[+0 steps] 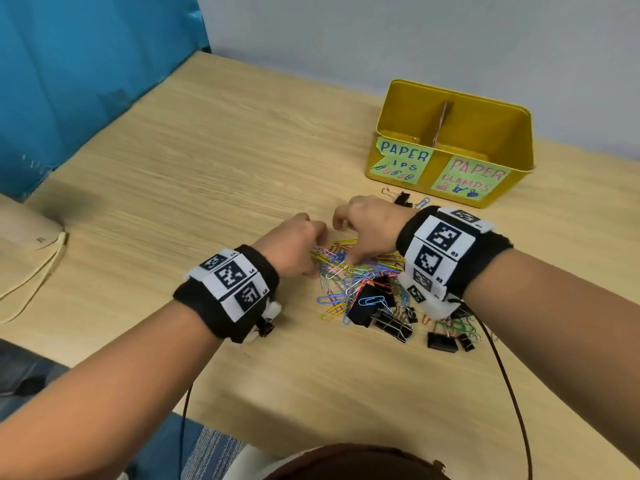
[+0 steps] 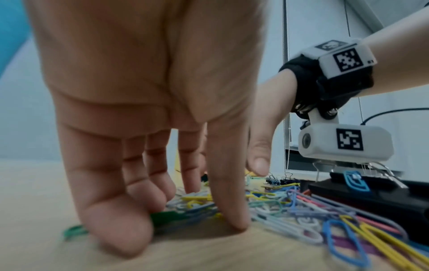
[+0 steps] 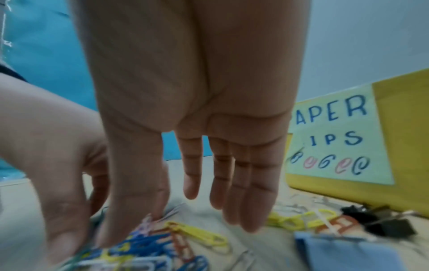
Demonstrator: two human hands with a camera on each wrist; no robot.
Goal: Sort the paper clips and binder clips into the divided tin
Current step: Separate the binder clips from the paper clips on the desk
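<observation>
A heap of coloured paper clips (image 1: 349, 271) lies mid-table, mixed with black binder clips (image 1: 370, 308) at its near and right sides. The yellow divided tin (image 1: 519, 140) stands behind it to the right, labelled for paper clips on the left and paper clamps on the right. My left hand (image 1: 294, 244) reaches down into the heap's left edge. In the left wrist view, my left hand (image 2: 160, 192) has its thumb and fingertips touching the table and the clips (image 2: 267, 207). My right hand (image 1: 367, 226) hovers over the far side; in the right wrist view, my right hand (image 3: 190, 183) has straight fingers and its thumb touches clips (image 3: 197, 232).
One binder clip (image 1: 403, 199) and a blue paper clip lie just before the tin (image 3: 406, 128). A beige object with a cord (image 1: 24, 233) sits at the table's left edge. A blue partition (image 1: 86, 81) rises behind. Wrist cables trail over the near table edge.
</observation>
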